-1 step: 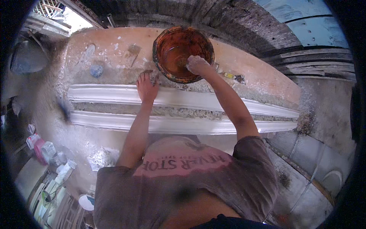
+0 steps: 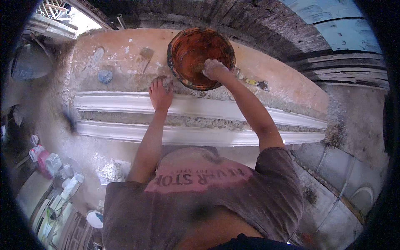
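Observation:
A round orange-brown basin (image 2: 177, 68) with a dark, crusted rim stands at the far side of the table. My right hand (image 2: 215, 70), coated with white paste, reaches over its right rim. The fingers are curled closed inside; whatever they hold, if anything, is hidden. Two long white plaster mouldings lie side by side across the table: a far moulding (image 2: 191, 106) and a near moulding (image 2: 200, 136). Flat on the far moulding rests my left hand (image 2: 160, 96), its fingers stretched toward the table's far side and holding nothing visible.
Right of the basin lies a scraper with a yellow handle (image 2: 251, 81). A blue-grey lump (image 2: 105, 76) and a flat tool (image 2: 143, 58) are on the orange tabletop (image 2: 162, 39) to the left. Bags (image 2: 52, 162) sit at lower left; stacked boards (image 2: 346, 68) stand at far right.
The basin has shifted very slightly to the right, and my right hand has moved a little within it. My left hand stays in place on the far moulding.

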The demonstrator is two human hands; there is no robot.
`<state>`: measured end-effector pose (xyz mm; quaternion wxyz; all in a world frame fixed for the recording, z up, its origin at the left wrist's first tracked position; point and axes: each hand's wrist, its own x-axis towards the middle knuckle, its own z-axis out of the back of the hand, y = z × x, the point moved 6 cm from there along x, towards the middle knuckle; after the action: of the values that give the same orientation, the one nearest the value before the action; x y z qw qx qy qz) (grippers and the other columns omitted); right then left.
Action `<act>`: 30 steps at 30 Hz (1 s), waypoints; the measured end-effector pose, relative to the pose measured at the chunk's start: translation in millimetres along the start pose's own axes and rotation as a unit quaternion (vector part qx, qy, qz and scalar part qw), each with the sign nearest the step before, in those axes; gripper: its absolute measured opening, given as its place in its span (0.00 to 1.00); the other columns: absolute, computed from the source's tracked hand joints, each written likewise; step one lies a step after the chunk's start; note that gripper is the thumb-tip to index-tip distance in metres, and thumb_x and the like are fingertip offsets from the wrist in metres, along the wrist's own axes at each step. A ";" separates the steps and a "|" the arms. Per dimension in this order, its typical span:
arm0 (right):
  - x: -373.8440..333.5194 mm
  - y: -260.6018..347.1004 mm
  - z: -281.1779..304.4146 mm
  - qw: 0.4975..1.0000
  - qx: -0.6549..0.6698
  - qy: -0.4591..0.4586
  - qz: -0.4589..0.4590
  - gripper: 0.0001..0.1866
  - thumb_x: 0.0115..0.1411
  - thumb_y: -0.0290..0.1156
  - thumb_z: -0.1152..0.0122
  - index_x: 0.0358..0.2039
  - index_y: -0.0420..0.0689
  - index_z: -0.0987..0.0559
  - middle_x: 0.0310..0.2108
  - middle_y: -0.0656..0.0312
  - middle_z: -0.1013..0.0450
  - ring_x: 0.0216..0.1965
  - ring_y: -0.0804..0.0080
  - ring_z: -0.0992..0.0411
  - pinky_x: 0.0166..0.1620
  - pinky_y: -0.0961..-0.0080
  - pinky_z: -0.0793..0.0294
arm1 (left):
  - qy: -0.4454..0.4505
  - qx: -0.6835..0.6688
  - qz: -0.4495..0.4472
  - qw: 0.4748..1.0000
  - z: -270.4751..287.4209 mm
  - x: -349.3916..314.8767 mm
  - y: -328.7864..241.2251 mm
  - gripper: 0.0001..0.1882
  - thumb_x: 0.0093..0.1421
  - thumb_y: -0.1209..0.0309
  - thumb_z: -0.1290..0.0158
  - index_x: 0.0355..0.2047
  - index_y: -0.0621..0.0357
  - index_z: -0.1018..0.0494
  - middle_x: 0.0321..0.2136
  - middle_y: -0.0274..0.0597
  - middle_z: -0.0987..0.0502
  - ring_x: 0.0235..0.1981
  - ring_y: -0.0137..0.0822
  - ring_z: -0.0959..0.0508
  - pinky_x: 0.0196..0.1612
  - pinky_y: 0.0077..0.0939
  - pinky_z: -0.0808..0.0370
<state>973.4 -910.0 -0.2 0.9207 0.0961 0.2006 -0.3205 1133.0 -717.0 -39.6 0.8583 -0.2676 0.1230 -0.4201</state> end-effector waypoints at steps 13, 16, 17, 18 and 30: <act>26.7 17.3 -2.5 0.994 0.007 -0.040 0.100 0.13 0.59 0.34 0.44 0.43 0.48 0.20 0.44 0.56 0.23 0.44 0.57 0.22 0.41 0.61 0.19 | -0.178 -0.182 -0.043 0.966 32.0 83.9 -89.8 0.23 0.69 0.69 0.51 0.62 0.64 0.37 0.59 0.55 0.35 0.63 0.55 0.37 0.66 0.50 0.43; 7.3 0.7 27.3 0.995 0.002 -0.089 0.052 0.12 0.60 0.35 0.43 0.42 0.47 0.20 0.40 0.55 0.23 0.40 0.56 0.21 0.38 0.62 0.18 | -0.098 -0.307 0.069 0.944 7.4 91.4 -64.9 0.22 0.71 0.70 0.55 0.62 0.65 0.37 0.58 0.56 0.34 0.61 0.55 0.34 0.65 0.46 0.39; 7.0 -5.6 36.8 0.996 -0.001 -0.086 0.010 0.13 0.59 0.35 0.43 0.42 0.46 0.20 0.39 0.54 0.23 0.40 0.55 0.20 0.38 0.63 0.18 | -0.086 -0.277 0.027 0.957 7.9 89.2 -64.7 0.21 0.72 0.70 0.57 0.62 0.66 0.36 0.56 0.55 0.32 0.59 0.53 0.32 0.64 0.41 0.37; 5.3 -12.2 43.0 0.996 -0.004 -0.085 -0.036 0.13 0.59 0.36 0.43 0.42 0.46 0.20 0.39 0.53 0.23 0.39 0.55 0.20 0.38 0.63 0.18 | -0.087 -0.275 0.029 0.957 7.8 85.5 -63.2 0.21 0.72 0.70 0.57 0.62 0.66 0.36 0.55 0.55 0.31 0.58 0.52 0.31 0.64 0.41 0.37; 7.0 2.7 35.6 0.988 0.124 -0.092 -0.007 0.14 0.63 0.42 0.44 0.41 0.46 0.20 0.40 0.51 0.22 0.42 0.53 0.21 0.42 0.57 0.19 | -0.090 -0.297 0.022 0.950 17.6 38.8 -80.4 0.21 0.72 0.71 0.57 0.62 0.68 0.37 0.56 0.54 0.32 0.59 0.49 0.32 0.64 0.40 0.40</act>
<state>991.1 -922.6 29.0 0.9140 0.1779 0.0748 -0.3568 1112.0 -781.8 20.7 0.7565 -0.5447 0.1706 -0.3194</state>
